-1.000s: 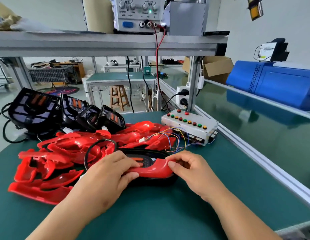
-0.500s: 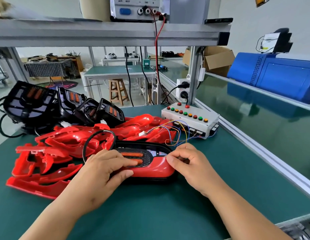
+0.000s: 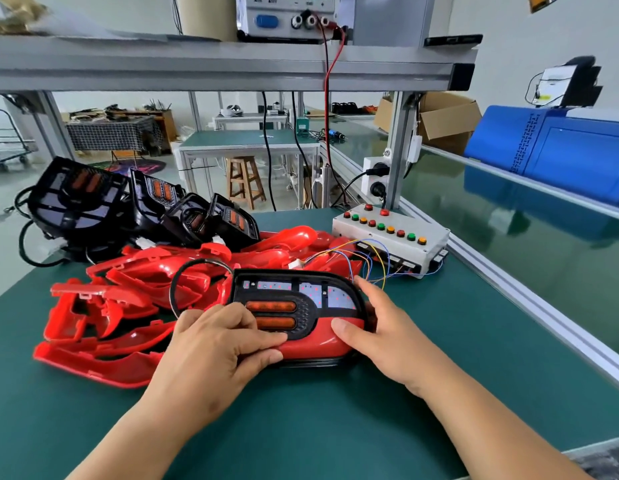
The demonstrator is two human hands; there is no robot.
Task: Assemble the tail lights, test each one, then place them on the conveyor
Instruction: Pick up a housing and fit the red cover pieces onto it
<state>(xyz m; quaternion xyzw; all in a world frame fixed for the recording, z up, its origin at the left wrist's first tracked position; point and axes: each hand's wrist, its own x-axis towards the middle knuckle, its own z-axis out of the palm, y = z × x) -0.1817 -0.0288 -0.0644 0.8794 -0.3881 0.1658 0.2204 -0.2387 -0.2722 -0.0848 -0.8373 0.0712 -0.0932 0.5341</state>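
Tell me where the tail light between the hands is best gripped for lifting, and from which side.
Probably by its two short rounded ends, one hand from the left and one from the right. The tail light lies on the mat with its long axis left to right, the left hand and right hand hold those ends, and the black cable loop and coloured wires crowd its far side.

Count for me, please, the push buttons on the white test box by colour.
Red buttons: 5
Green buttons: 3
Amber buttons: 3
Total: 11, all on top of the test box.
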